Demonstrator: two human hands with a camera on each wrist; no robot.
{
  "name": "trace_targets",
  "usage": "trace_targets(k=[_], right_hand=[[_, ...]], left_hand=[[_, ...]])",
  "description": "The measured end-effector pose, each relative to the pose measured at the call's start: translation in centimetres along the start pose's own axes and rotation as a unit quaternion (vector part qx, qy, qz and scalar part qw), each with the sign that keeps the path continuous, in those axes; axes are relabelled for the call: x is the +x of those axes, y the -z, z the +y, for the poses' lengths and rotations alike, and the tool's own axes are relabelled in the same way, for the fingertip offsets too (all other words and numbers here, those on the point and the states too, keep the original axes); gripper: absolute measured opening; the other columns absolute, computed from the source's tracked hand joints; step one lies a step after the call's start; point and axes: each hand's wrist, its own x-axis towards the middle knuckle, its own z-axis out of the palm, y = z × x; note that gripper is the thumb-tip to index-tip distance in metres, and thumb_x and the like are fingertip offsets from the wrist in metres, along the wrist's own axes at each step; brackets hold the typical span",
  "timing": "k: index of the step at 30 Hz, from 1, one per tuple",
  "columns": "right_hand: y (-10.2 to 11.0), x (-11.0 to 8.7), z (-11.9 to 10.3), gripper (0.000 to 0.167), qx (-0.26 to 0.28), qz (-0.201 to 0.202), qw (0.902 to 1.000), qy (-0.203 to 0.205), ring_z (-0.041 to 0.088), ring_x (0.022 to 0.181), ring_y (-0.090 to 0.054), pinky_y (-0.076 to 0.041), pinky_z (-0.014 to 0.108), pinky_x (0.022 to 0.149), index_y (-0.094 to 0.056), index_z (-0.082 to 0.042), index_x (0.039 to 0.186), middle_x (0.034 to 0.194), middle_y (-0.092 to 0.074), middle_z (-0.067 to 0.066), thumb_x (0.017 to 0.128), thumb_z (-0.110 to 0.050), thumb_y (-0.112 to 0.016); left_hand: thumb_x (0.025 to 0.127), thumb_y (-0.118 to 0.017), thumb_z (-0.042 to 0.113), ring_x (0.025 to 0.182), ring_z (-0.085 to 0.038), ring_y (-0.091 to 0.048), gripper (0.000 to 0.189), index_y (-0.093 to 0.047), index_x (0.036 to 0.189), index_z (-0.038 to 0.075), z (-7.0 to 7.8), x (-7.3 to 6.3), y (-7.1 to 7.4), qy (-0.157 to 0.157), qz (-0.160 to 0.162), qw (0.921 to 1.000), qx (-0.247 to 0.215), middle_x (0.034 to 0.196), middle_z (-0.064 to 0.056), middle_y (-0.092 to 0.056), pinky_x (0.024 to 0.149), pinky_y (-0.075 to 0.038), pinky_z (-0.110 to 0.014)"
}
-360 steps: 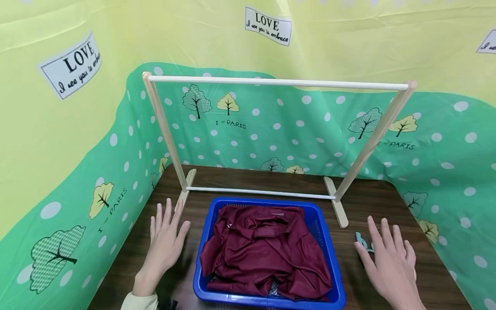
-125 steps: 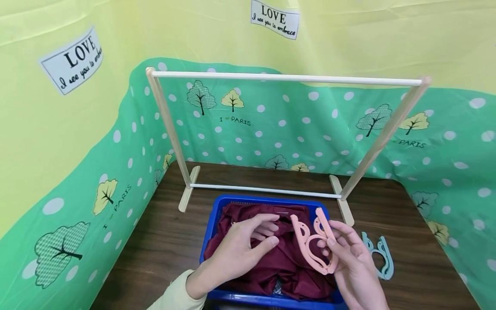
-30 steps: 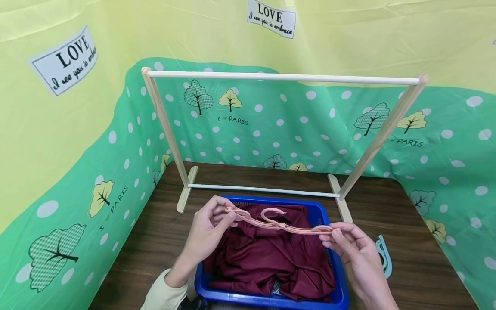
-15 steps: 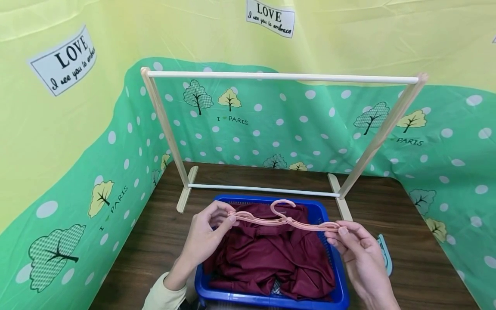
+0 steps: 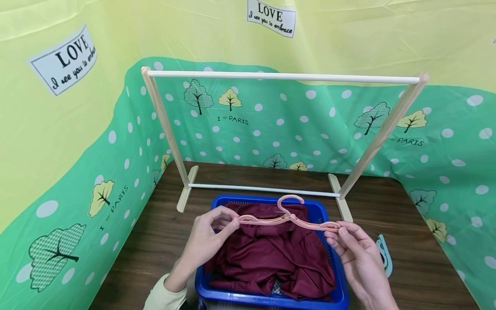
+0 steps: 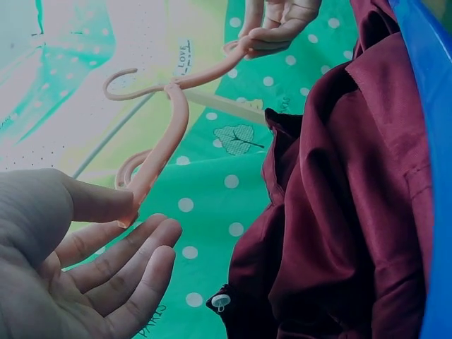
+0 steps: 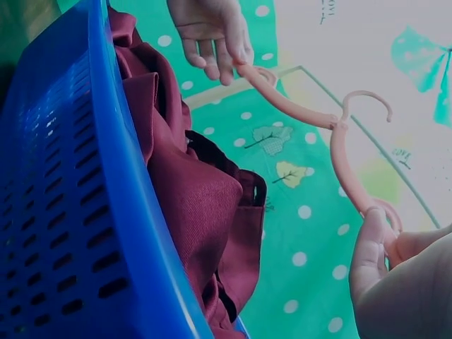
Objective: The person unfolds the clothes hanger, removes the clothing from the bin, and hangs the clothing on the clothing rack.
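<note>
A pink folding hanger (image 5: 289, 217) is spread out level above the basket, its hook standing up. My left hand (image 5: 205, 237) pinches one end between thumb and fingers; my right hand (image 5: 360, 258) pinches the other end. In the left wrist view, the left thumb (image 6: 106, 201) presses on the hanger's tip. The right wrist view shows the right thumb (image 7: 371, 244) on the opposite tip. Below the hanger, a crumpled maroon garment (image 5: 271, 254) with a white button (image 6: 222, 302) fills the blue basket (image 5: 240, 297).
Behind the basket stands a wooden rack with a white top bar (image 5: 271, 76) and a thin lower rod (image 5: 263, 189). A teal folding hanger (image 5: 387, 262) lies on the dark wooden table (image 5: 143, 241) at right, partly hidden by my right hand. Patterned cloth surrounds the table.
At first both hands were empty beside the basket. Later my right hand held the pink hanger folded. Now it is unfolded between both hands, and its hook has tipped upright over the last second.
</note>
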Motion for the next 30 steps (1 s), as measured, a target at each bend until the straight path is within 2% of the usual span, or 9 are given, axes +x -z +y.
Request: trace_targets(k=[5, 14, 20, 25, 30], right_hand=[[-0.07, -0.09, 0.04, 0.036, 0.009, 0.006, 0.9998, -0.015, 0.023, 0.106, -0.082, -0.064, 0.031, 0.094, -0.074, 0.003, 0.126, 0.123, -0.08, 0.019, 0.116, 0.009, -0.04], [-0.45, -0.19, 0.3, 0.037, 0.0, -0.003, 0.9997, -0.024, 0.023, 0.107, -0.082, -0.064, 0.031, 0.095, -0.076, 0.003, 0.124, 0.124, -0.08, 0.02, 0.115, 0.011, -0.041], [-0.22, -0.25, 0.16, 0.037, 0.012, -0.002, 0.9995, -0.03, 0.023, 0.108, -0.081, -0.064, 0.031, 0.095, -0.076, 0.003, 0.126, 0.122, -0.08, 0.019, 0.116, 0.01, -0.041], [0.02, -0.21, 0.12, 0.039, 0.027, -0.006, 0.9992, -0.028, 0.023, 0.109, -0.081, -0.064, 0.031, 0.095, -0.076, 0.003, 0.126, 0.123, -0.08, 0.017, 0.116, 0.01, -0.039], [0.15, -0.32, 0.05, 0.038, 0.016, 0.0, 0.9994, -0.03, 0.022, 0.11, -0.081, -0.064, 0.03, 0.095, -0.077, 0.002, 0.125, 0.123, -0.079, 0.016, 0.116, 0.009, -0.04]], left_hand=[[0.1, -0.084, 0.014, 0.089, -0.011, -0.078, 0.008, -0.081, 0.107, 0.016, 0.03, -0.12, -0.07, 0.012, -0.001, 0.9999, 0.006, 0.097, 0.004, -0.081, 0.081, -0.064, -0.028], [0.099, -0.086, 0.013, 0.087, -0.011, -0.077, 0.008, -0.083, 0.103, 0.018, -0.06, -0.36, -0.48, 0.052, -0.003, 0.9986, 0.006, 0.095, 0.005, -0.081, 0.081, -0.062, -0.026], [0.099, -0.086, 0.012, 0.087, -0.01, -0.076, 0.01, -0.082, 0.106, 0.018, -0.2, -0.35, -0.4, 0.033, -0.015, 0.9993, 0.008, 0.095, 0.004, -0.081, 0.079, -0.063, -0.027], [0.102, -0.083, 0.016, 0.088, -0.009, -0.077, 0.007, -0.081, 0.109, 0.018, -0.31, -0.12, -0.3, -0.005, -0.029, 0.9992, 0.026, 0.098, 0.005, -0.081, 0.08, -0.065, -0.029], [0.103, -0.081, 0.016, 0.087, -0.009, -0.077, 0.01, -0.081, 0.113, 0.013, 0.15, 0.15, -0.24, -0.035, -0.021, 0.9982, 0.044, 0.1, 0.004, -0.082, 0.079, -0.065, -0.03]])
